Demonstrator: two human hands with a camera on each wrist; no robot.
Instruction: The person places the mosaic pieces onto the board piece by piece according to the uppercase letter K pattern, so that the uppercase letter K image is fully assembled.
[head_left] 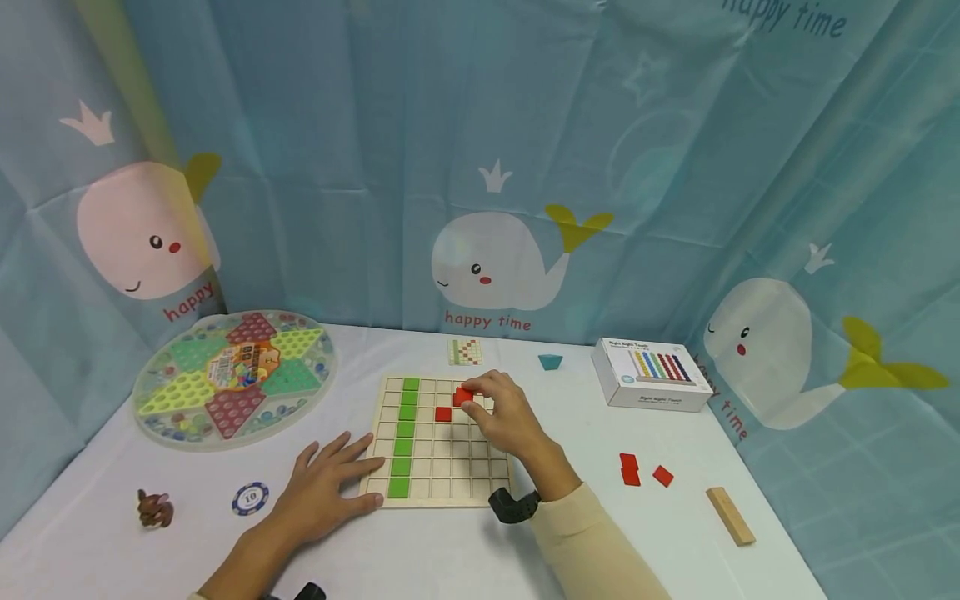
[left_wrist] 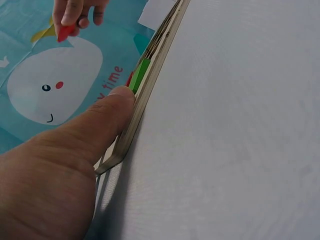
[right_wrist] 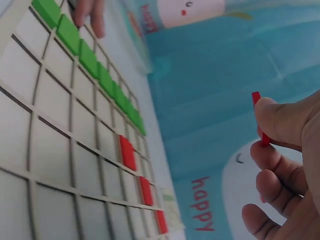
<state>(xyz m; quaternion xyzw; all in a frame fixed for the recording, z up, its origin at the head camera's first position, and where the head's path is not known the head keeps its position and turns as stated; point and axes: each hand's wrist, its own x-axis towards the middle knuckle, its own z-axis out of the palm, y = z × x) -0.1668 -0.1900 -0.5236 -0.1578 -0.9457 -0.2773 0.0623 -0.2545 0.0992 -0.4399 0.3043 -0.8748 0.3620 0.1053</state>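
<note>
A wooden grid board lies on the white table, with a column of green tiles near its left side. My right hand pinches a red square tile between thumb and index finger, above the far half of the board. In the right wrist view, three red tiles sit in the grid, the nearest red tile closest to the green column; the hand partly covers this area in the head view. My left hand rests at the board's left edge, fingers spread and thumb touching the near corner.
Behind the board lie a small pattern card and a teal block. On the right are a white box, loose red tiles and a wooden block. A round star-patterned game board, poker chip and brown figurine stand left.
</note>
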